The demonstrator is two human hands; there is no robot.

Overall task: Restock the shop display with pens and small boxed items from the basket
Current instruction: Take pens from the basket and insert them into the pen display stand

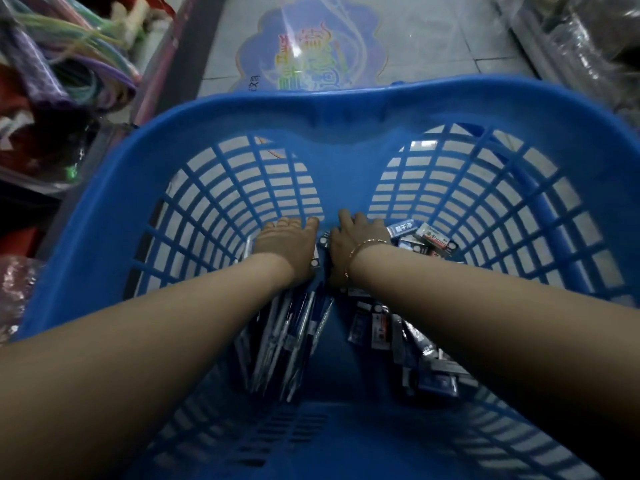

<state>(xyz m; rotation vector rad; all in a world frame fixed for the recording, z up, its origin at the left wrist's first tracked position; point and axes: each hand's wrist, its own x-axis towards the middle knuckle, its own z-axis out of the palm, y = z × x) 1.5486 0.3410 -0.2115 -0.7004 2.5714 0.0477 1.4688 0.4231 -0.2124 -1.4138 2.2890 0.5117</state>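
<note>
Lying along the bottom of the blue basket [332, 109], a bundle of pens [291, 337] in clear wrapping sits left of centre, its length running from the near end toward the far wall. To its right, a loose heap of small boxed items [408, 337] spreads over the floor of the basket, with a few more boxes [424, 235] piled against the far right corner.

Both arms reach deep inside. The left hand [287, 245] rests at the far end of the pens, back facing up, its fingers straight and close together with the tips against the lattice of the far wall; whether the thumb below holds anything I cannot tell. The right hand [353, 239] lies just beside it, the 2 hands nearly touching, with a small box showing in the narrow gap between them. Its fingers bend downward among the boxed items, and the frame does not show whether they grip one. A thin gold bracelet [360, 252] circles the right wrist.

Beyond the basket's wide rim, a pale tiled floor [450, 50] carries a large blue decal [311, 46] with coloured characters. At the left edge, pastel hoops [86, 64] lean among packaged goods, and at the upper right, clear plastic wrapping [588, 39] covers more stock.
</note>
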